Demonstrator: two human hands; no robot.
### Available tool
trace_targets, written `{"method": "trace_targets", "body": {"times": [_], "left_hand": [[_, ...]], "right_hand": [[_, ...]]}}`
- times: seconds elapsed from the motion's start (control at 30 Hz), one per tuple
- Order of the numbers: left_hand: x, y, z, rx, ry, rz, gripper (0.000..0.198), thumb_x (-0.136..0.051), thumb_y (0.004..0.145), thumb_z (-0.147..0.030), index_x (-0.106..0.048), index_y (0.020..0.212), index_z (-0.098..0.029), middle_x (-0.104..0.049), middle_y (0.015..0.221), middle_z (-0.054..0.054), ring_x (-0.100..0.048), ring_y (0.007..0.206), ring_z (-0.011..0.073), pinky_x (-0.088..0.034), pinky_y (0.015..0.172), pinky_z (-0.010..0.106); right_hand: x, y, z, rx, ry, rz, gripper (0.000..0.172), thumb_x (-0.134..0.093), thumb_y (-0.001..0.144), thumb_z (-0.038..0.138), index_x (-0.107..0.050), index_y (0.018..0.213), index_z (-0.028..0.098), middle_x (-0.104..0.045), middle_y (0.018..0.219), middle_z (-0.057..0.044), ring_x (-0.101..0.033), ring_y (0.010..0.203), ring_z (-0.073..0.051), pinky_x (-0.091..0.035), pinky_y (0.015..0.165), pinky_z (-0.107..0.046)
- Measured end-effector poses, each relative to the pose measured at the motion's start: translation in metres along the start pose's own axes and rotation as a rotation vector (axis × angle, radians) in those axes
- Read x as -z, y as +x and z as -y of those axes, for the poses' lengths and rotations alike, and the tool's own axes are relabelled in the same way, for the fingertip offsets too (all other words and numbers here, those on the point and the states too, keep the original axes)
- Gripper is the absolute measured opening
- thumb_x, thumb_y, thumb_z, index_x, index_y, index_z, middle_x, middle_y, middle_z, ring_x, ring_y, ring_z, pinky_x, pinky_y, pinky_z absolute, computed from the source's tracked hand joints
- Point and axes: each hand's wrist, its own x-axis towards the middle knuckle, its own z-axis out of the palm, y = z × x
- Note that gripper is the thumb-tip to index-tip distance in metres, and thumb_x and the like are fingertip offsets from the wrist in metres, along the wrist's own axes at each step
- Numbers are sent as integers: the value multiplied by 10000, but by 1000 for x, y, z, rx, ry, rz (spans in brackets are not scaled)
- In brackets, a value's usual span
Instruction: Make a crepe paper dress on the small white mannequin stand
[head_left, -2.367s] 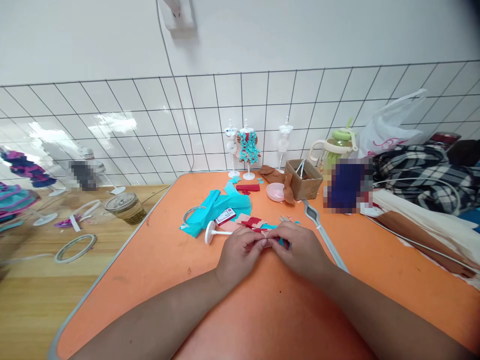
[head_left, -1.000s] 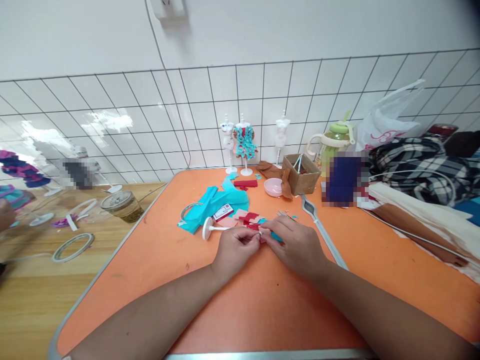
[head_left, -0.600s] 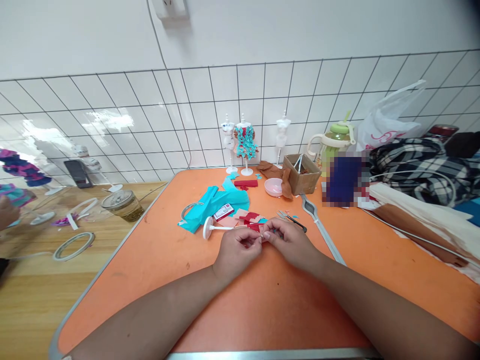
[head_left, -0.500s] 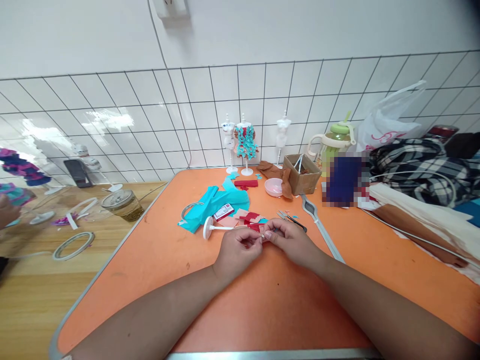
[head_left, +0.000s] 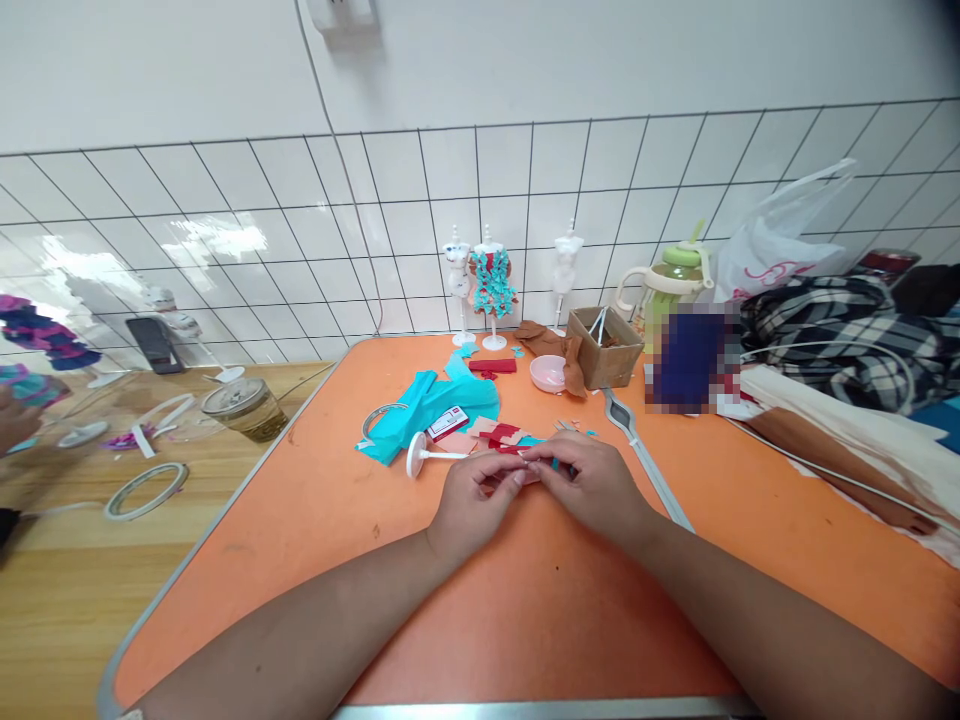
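My left hand (head_left: pixel 474 497) is closed around a small white mannequin stand (head_left: pixel 442 456) lying on its side, its round base pointing left. The upper part of the mannequin is hidden behind my fingers. My right hand (head_left: pixel 589 482) meets the left at the fingertips, its thumb and forefinger pinched together. What lies in that pinch is too small and covered to make out. Just beyond the hands are red and pink paper scraps (head_left: pixel 501 436) and a sheet of turquoise crepe paper (head_left: pixel 424 405) with a labelled card (head_left: pixel 448 422) on it.
Behind stand a mannequin in a turquoise ruffled dress (head_left: pixel 493 285) and bare white mannequins (head_left: pixel 568 265). A pink bowl (head_left: pixel 548 373), cardboard box (head_left: pixel 606 352) and green-lidded bottle (head_left: pixel 679 280) sit at back right. Tape rolls (head_left: pixel 146 492) and another person's hand (head_left: pixel 11 420) are at left.
My right hand has shifted slightly, its fingers curling closer over the left fingertips and covering the black-handled tool behind. My left hand stays nearly in place.
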Motion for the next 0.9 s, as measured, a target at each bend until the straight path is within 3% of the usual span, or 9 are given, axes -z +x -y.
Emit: {"method": "trace_targets", "body": {"times": [0.23, 0.37, 0.6, 0.9], "left_hand": [[2, 2, 1, 76, -54, -69, 136, -652, 800, -264, -730, 790, -153, -731, 771, 71, -661, 717, 181, -532, 656, 275], [5, 2, 3, 99, -95, -63, 125, -652, 778, -236, -725, 730, -146, -718, 732, 65, -659, 703, 181, -536, 654, 276], [4, 4, 3, 147, -119, -44, 171, -614, 772, -200, -765, 826, -143, -740, 791, 72, -675, 735, 196, -556, 690, 304], [4, 7, 0, 86, 5, -44, 224, -569, 769, -128, -779, 831, -173, -739, 745, 36, -646, 670, 151, -511, 609, 230]], "right_hand": [[0, 2, 3, -19, 91, 105, 283, -569, 840, 170, -729, 1060, 246, -637, 720, -13, -519, 610, -128, -401, 557, -243], [-1, 0, 5, 22, 101, 134, 320, -561, 846, 158, -714, 1106, 265, -673, 795, -25, -542, 657, -137, -405, 575, -251], [-2, -1, 0, 87, 36, 126, 349, -557, 861, 152, -686, 1162, 274, -656, 771, -20, -555, 688, -144, -411, 624, -263], [-3, -1, -2, 95, -36, 74, 323, -559, 864, 156, -699, 1130, 272, -638, 738, -13, -559, 690, -144, -399, 621, -254]]}}
